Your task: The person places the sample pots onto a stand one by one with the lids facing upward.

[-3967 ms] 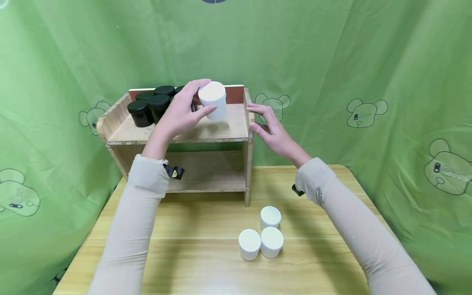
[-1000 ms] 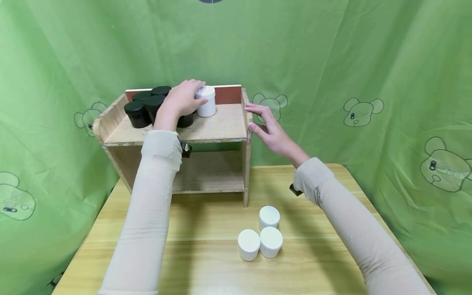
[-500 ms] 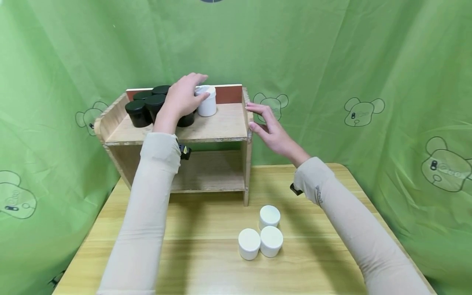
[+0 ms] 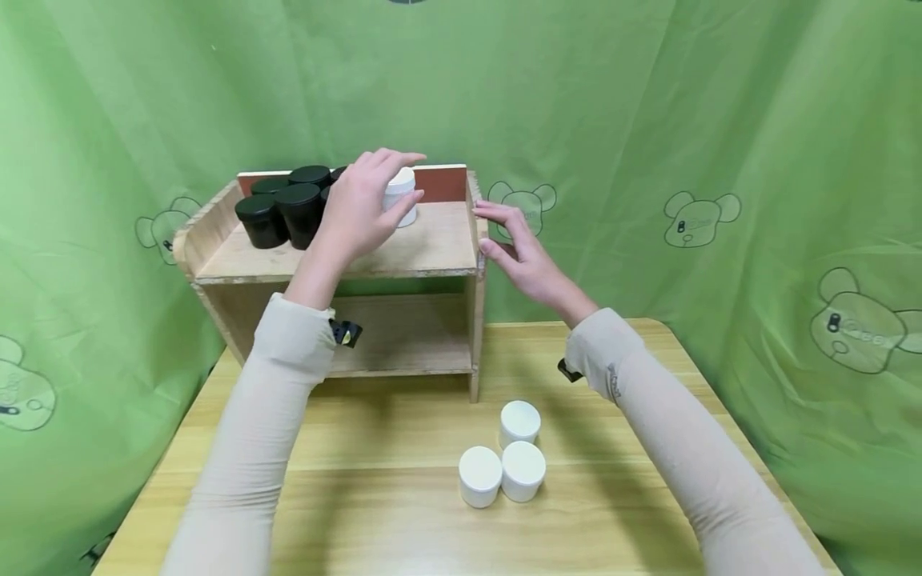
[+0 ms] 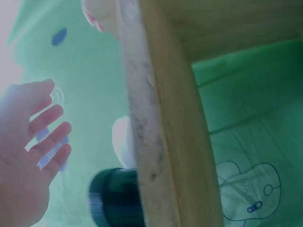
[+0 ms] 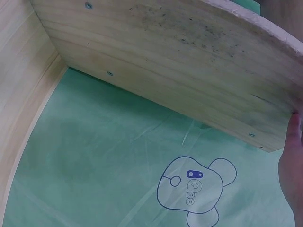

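Note:
On the top tier of a small wooden shelf (image 4: 446, 248) stands a white lidded jar (image 4: 405, 188), upright near the back. My left hand (image 4: 363, 204) is raised in front of it, thumb and fingers spread; in the left wrist view its fingers hold nothing, apart from the white jar (image 5: 124, 142). Several black lidded jars (image 4: 262, 228) crowd the left part of that tier, some hidden behind my left hand. My right hand (image 4: 529, 260) touches the shelf's right side panel with extended fingers and thumb; the right wrist view shows a fingertip against the wood.
Three white lidded jars (image 4: 480, 476) stand grouped on the wooden table (image 4: 403, 520), right of the middle. The shelf's lower tier (image 4: 410, 332) lies under the top board. A green curtain (image 4: 612, 120) with bear-head drawings surrounds the table.
My left hand has carried the white jar down onto the top tier, let go of it and drawn back toward me. The right hand has stayed at the side panel.

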A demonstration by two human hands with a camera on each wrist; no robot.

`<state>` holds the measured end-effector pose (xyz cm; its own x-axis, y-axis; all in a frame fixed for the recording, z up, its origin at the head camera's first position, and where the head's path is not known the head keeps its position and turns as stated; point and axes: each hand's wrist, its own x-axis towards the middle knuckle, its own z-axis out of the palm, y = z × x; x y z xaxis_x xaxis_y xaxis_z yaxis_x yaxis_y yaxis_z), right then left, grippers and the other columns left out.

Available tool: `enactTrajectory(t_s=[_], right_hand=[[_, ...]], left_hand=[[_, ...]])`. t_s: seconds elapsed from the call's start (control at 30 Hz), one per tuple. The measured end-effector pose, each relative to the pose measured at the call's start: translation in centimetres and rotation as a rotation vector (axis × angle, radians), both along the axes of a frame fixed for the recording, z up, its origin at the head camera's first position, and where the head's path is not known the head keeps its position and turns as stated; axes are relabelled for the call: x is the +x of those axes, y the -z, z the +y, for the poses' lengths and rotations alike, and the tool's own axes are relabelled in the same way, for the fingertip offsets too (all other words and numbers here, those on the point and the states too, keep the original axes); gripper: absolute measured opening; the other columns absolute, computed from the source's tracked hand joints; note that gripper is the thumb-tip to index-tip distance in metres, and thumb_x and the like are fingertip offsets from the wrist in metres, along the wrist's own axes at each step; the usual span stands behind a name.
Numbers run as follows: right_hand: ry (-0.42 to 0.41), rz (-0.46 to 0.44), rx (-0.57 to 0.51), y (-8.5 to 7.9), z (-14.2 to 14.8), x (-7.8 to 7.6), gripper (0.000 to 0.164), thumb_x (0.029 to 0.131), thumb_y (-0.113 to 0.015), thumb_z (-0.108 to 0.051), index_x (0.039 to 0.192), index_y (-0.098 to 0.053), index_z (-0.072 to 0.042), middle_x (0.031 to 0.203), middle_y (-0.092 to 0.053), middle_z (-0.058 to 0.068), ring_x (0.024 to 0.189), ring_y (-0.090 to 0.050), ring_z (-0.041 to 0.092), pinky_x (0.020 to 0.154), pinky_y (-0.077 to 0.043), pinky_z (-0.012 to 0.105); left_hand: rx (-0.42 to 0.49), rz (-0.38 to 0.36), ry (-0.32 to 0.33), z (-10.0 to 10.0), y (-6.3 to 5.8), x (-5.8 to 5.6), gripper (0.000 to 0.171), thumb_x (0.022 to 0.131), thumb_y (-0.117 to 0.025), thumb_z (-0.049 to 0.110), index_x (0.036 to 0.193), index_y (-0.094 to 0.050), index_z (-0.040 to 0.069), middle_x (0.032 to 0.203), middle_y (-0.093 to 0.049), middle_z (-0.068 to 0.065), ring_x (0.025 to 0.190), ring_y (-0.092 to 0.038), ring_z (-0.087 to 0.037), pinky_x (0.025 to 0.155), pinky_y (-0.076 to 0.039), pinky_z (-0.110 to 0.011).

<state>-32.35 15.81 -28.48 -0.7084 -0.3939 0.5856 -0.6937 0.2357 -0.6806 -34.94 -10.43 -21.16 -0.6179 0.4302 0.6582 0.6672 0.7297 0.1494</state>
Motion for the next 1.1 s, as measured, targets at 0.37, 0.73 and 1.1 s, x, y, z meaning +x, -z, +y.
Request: enactTrajectory(t_s=[0.37, 0.73, 1.1], right_hand=[[-0.001, 0.019, -0.002, 0.0, -0.1, -0.1, 0.046, 0.106, -0.051, -0.001, 0.150, -0.040, 0.004, 0.163, -0.027, 0.021, 0.151, -0.032, 0.035, 0.120, -0.040, 0.048], [0.000, 0.013, 0.003, 0.0, -0.2, 0.0, 0.047, 0.105, -0.052, -0.002, 0.150, -0.039, 0.003, 0.163, -0.027, 0.020, 0.151, -0.032, 0.035, 0.120, -0.040, 0.048], [-0.004, 0.002, 0.005, -0.3, -0.2, 0.2, 0.047, 0.105, -0.052, -0.001, 0.150, -0.039, 0.004, 0.163, -0.027, 0.021, 0.150, -0.033, 0.036, 0.121, -0.039, 0.049]], left_hand=[[0.018, 0.085, 0.231, -0.8, 5.6, 5.4, 0.047, 0.098, -0.073, 0.024, 0.141, -0.062, 0.010, 0.133, -0.068, -0.011, 0.121, -0.061, -0.028, 0.107, -0.050, -0.044], [-0.079, -0.117, 0.336, -0.4, 15.4, 10.0, 0.055, 0.095, -0.074, 0.027, 0.145, -0.058, 0.009, 0.140, -0.065, -0.008, 0.129, -0.060, -0.026, 0.114, -0.047, -0.047], [-0.144, -0.429, 0.367, 1.0, 24.0, 13.3, 0.063, 0.097, -0.070, 0.043, 0.152, -0.051, 0.018, 0.150, -0.058, 0.000, 0.139, -0.054, -0.022, 0.118, -0.042, -0.050]])
